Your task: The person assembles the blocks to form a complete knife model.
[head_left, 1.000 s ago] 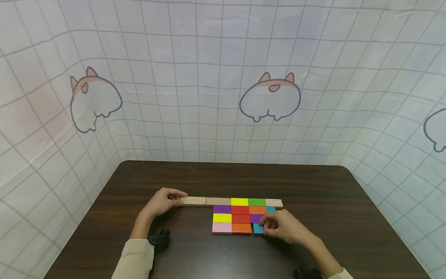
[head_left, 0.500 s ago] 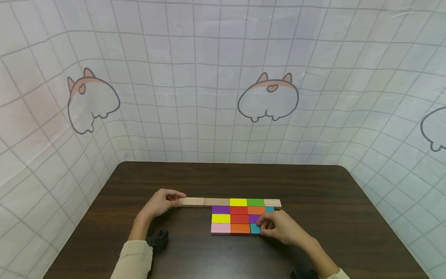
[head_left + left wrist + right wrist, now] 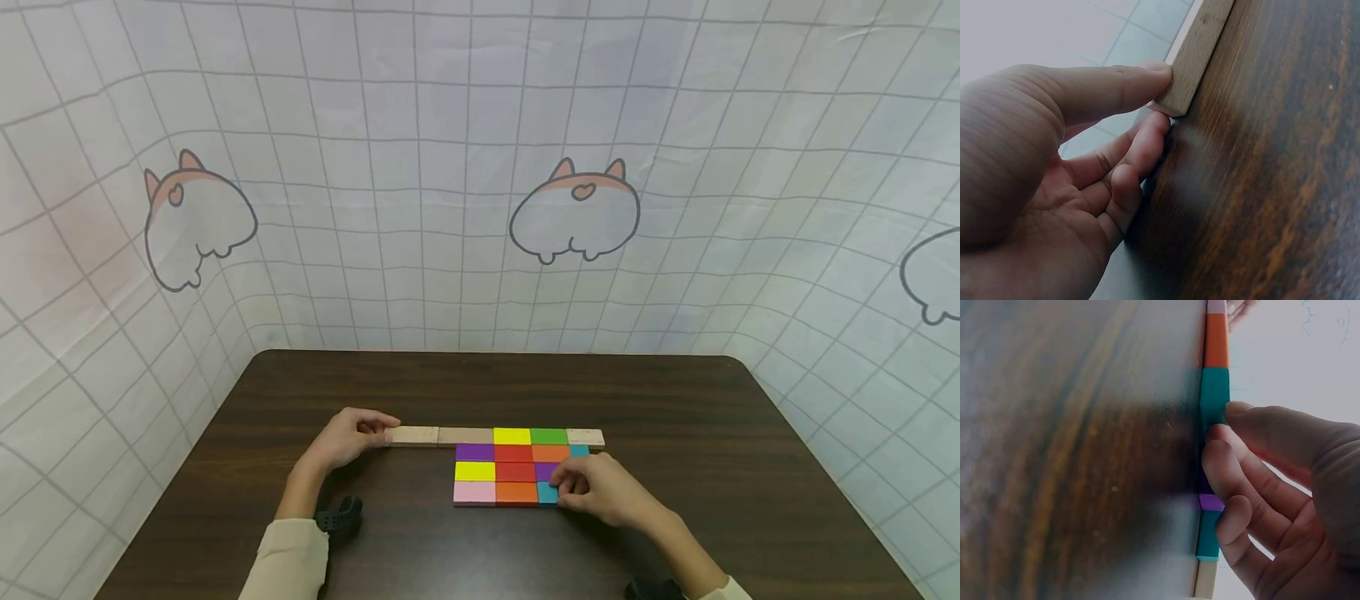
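My left hand [image 3: 351, 435] holds the left end of a plain wooden block [image 3: 414, 436], the thumb along its side and the fingertips at its end face. That block begins a straight back row, followed by another plain block [image 3: 465, 436], a yellow, a green and a plain one. In front of this row lie coloured blocks in three rows, edge to edge. At the front right corner my right hand [image 3: 609, 490] grips a teal block [image 3: 1215, 394] by its outer end, flush beside an orange block [image 3: 517, 493]. My fingers partly cover the purple block [image 3: 546, 472] behind it.
Everything lies flat on a dark wood-grain table [image 3: 420, 550]. A white grid-patterned curtain [image 3: 427, 208] with cartoon animal drawings surrounds its back and sides. A black wrist strap [image 3: 341, 515] sits by the left forearm.
My right hand has slid the teal block left, and the gap between it and the orange block has closed. The left hand has stayed at the wooden block's end.
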Demonstrator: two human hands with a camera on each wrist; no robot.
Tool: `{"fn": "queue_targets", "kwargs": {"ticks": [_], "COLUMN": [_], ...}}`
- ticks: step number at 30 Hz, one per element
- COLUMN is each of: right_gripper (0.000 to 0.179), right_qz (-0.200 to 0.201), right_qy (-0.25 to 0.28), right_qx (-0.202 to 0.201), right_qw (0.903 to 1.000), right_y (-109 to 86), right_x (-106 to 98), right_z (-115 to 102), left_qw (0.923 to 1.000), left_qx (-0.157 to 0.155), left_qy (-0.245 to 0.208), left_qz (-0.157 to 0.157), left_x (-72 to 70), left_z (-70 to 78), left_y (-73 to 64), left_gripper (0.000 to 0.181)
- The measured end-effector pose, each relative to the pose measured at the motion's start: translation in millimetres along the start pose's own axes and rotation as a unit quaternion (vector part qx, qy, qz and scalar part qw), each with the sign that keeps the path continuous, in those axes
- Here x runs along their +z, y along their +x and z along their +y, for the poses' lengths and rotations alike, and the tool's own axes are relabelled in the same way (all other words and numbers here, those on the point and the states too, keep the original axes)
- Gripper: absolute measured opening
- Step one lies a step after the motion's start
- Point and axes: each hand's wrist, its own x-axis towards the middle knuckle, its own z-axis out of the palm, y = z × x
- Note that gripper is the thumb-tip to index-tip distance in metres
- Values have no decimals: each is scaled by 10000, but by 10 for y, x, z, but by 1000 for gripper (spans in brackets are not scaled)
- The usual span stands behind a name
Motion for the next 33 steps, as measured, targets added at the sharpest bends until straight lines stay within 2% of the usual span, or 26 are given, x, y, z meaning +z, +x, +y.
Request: {"fn": "queue_targets", "kwargs": {"ticks": [5,10,20,23,28,30,33], "right_gripper": [12,13,18,19,19,20,25], "right_qz": [60,340,1045,1308,1651,1742,1900], "right_qy": [48,99,101,54,-222,-380,-607], "right_qx": [-33,-68,256,382,477,491,481], "right_qw": [10000,9994,9941,9907,9849,9828,9787], "right_y": [-27,-56,-189,-221,-209,-185,-121], "right_x": [-57,-175,-565,-682,-858,-916,-1003], "right_z": [-5,23,177,231,343,387,437], "left_qw": [10000,10000,9999,9998,9983,9966,9916], "left_qx": [0,7,95,63,10,95,406], "left_qy": [-7,6,-15,164,583,804,1193], "left_qz": [-5,-8,-132,-134,65,124,300], "left_x": [5,-7,-72,-141,-269,-315,-377], "left_z": [-8,-16,-17,14,69,92,133], "left_y": [6,2,-10,-41,-113,-132,-120], "left_gripper": [21,21,28,32,29,28,26]}}
